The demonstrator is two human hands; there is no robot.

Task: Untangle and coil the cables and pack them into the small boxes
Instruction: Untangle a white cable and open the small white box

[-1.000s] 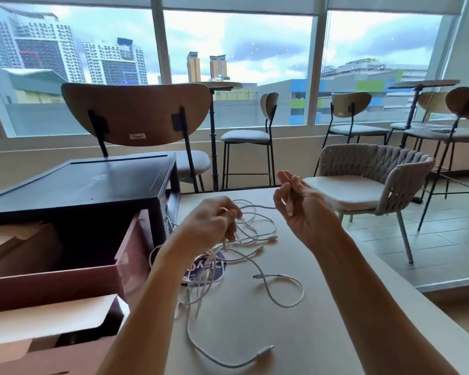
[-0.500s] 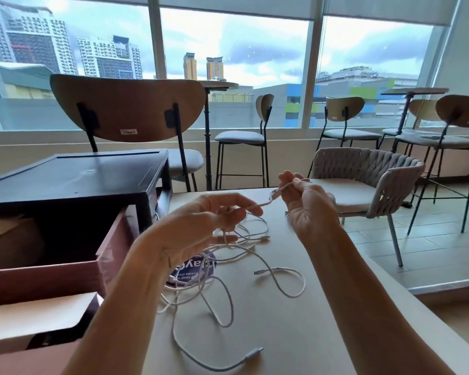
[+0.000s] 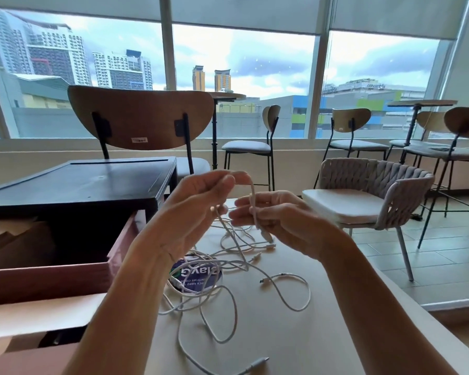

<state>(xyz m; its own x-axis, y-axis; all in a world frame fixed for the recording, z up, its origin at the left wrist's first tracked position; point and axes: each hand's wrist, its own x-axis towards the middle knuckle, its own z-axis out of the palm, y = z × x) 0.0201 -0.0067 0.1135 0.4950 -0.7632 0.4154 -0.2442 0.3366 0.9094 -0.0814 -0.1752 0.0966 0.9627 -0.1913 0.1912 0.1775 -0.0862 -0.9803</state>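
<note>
Left hand (image 3: 198, 205): raised above the counter, fingertips pinched on the top of a white cable loop
Right hand (image 3: 276, 215): just beside the left, fingers closed around the same white cable (image 3: 253, 204)
Counter (image 3: 322, 334): beige, carried the loose tangle
Open box (image 3: 52, 274): reddish-brown, at left edge
Cable tangle (image 3: 228, 266): sprawled below the hands, partly over a round blue sticker (image 3: 198, 274)

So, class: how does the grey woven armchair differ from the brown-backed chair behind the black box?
The woven armchair has a wraparound back of interlaced grey straps; the brown-backed chair has one smooth curved brown panel. The armchair stands on pale legs, while the brown-backed chair's back is held by thin black uprights. The armchair stands in full view; the black box hides the other's lower part. Both have light seat cushions.
</note>
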